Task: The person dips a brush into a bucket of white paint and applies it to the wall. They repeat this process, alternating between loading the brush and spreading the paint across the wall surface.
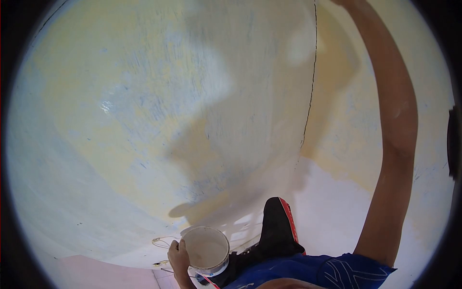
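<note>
Low in the head view, my left hand [178, 257] grips the near-left side of a round white bucket [223, 266], its fingers closed at the rim. The bucket's inside looks pale and whitish; how much it holds I cannot make out. My right arm is stretched far up along the right side. Only a small part of my right hand [342, 2] shows at the top edge, by the upper end of a dark crack [313, 72]. Its fingers and anything in them are cut off by the frame.
A patchy wall [159, 106] in yellow, pale blue and white fills most of the view, with my shadow across it. Thin wires [161, 242] stick out left of the bucket. My leg in black trousers with a red stripe [279, 226] is below. A dark object [452, 144] stands at the right edge.
</note>
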The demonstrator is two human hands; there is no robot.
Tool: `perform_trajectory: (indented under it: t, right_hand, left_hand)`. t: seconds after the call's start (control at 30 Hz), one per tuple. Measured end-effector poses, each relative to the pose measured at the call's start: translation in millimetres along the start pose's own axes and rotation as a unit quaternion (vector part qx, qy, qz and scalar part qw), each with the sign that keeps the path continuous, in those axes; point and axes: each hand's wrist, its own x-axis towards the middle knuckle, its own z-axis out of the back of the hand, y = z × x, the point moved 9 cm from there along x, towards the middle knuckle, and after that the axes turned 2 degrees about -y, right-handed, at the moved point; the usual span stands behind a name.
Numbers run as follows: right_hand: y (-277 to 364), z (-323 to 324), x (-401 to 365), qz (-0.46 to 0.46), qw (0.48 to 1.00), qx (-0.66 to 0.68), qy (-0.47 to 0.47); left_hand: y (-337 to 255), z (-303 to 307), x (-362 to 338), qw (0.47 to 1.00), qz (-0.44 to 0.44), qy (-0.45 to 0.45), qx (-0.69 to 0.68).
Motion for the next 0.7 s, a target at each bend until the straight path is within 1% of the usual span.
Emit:
perform_trajectory:
  t: [0.03, 0.07, 0.13, 0.2, 0.27, 0.3, 0.4, 0.47, 0.53, 0.57, 0.63, 0.67, 0.7]
  right_hand:
    - [2.5, -7.9, -14.1, 0.02, 0.999, 0.044, 0.012]
    - [-2.9, -24.1, -23.8, 0.017, 0.999, 0.044, 0.014]
    - [-32.1, -51.0, -46.8, -0.011, 0.99, -0.063, -0.125]
    - [-74.2, -95.6, -83.6, 0.049, 0.985, -0.063, -0.15]
    - [-97.1, -143.2, -144.6, -0.035, 0.996, -0.031, -0.074]
    - [-109.8, -168.0, -176.9, -0.094, 0.995, -0.002, -0.024]
    - [-133.7, -225.2, -272.0, -0.076, 0.996, 0.056, 0.001]
    - [-148.9, -258.3, -328.6, -0.16, 0.98, 0.063, 0.098]
    - [-160.0, -288.7, -385.4, -0.187, 0.963, 0.04, 0.189]
    - [-167.8, -294.3, -404.3, -0.192, 0.961, 0.041, 0.194]
    - [-180.7, -319.1, -445.4, -0.277, 0.898, 0.079, 0.332]
    - [-188.7, -320.9, -447.6, -0.279, 0.898, 0.081, 0.332]
    - [-190.9, -319.0, -433.7, -0.252, 0.905, 0.044, 0.339]
  left_hand:
    - [-2.0, 0.4, -0.3, 1.0, 0.001, 0.003, 0.001]
    - [-4.2, 1.8, -0.5, 1.0, 0.0, 0.002, -0.001]
    - [-4.6, 2.6, -1.9, 1.0, -0.002, 0.004, -0.003]
    - [-3.5, 3.7, -1.5, 1.0, -0.001, 0.004, -0.014]
    - [-2.6, 4.0, -1.0, 1.0, 0.006, 0.009, -0.017]
    - [-1.3, 3.7, -0.8, 1.0, 0.012, 0.012, -0.018]
    - [0.6, 3.7, -0.4, 1.0, 0.01, 0.014, -0.02]
    - [0.2, 1.5, 1.3, 1.0, 0.006, 0.015, -0.022]
    - [-3.5, 0.2, 1.0, 1.0, 0.003, 0.018, -0.019]
    - [-6.8, 0.3, 1.4, 1.0, 0.004, 0.02, -0.013]
    - [-7.0, -0.6, 1.5, 1.0, 0.007, 0.024, -0.003]
    - [-5.4, -2.1, 0.9, 1.0, 0.007, 0.026, 0.0]
    - [-3.4, -2.8, 0.3, 1.0, 0.007, 0.024, -0.008]
